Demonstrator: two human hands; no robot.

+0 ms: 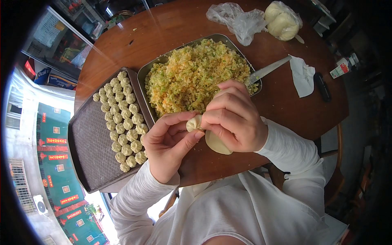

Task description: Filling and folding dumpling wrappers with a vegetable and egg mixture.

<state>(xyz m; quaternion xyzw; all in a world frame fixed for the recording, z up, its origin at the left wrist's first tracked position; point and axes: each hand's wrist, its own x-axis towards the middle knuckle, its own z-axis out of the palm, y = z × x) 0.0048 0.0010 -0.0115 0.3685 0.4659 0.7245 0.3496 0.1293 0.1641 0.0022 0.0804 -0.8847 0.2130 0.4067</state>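
Between my two hands is a small pleated bun [194, 123] of pale dough, held above the table's near edge. My left hand [169, 139] pinches it from the left with thumb and forefinger. From the right, the fingertips of my right hand [234, 118] close on its side. A flat piece of pale dough [217, 143] shows below my right hand; whether that hand holds it I cannot tell. Just beyond my hands stands a metal tray [142, 75] heaped with chopped yellow, green and orange filling [196, 77]. A metal utensil [269, 70] rests at its right rim, its lower end in the filling.
At the left, a dark baking tray [92, 143] carries rows of pleated buns [127, 123] along its right side. A clear plastic bag [239, 22] and a bagged lump of dough [282, 21] lie at the back. White paper [302, 76] and a black object [322, 87] lie right.
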